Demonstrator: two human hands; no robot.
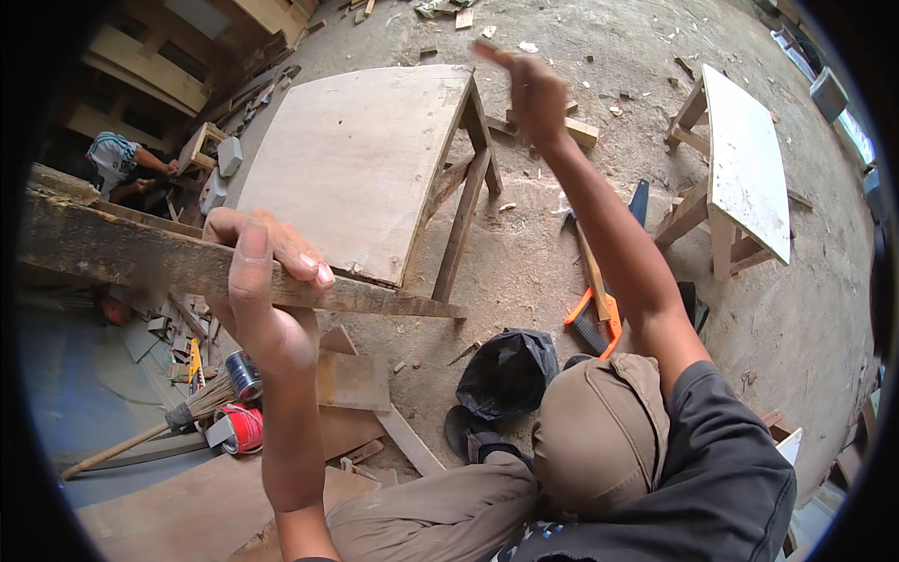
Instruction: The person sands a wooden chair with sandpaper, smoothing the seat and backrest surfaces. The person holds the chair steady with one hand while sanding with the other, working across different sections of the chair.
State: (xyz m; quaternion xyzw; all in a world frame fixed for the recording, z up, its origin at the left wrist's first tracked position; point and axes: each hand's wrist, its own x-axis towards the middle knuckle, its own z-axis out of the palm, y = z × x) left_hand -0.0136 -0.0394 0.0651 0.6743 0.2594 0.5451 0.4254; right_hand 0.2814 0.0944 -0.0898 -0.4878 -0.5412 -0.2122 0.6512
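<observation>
My left hand (272, 281) is closed round a rough, dark wooden plank (122, 245), its fingers hooked over the upper edge. The plank runs from the far left to just past the near corner of a low plywood-topped table (346, 150). My right hand (540, 103) is raised with the arm stretched forward, near the table's far right corner. It is smeared by motion; a narrow brownish shape juts from it, and I cannot make out whether that is a finger or a held thing.
A hammer (590, 258) and an orange-handled saw (599, 318) lie on the floor beside a black plastic bag (510, 370). A white-topped stool (744, 159) stands at right. Paint cans (245, 426) and a brush (201, 398) sit at left. Another person (126, 164) works behind.
</observation>
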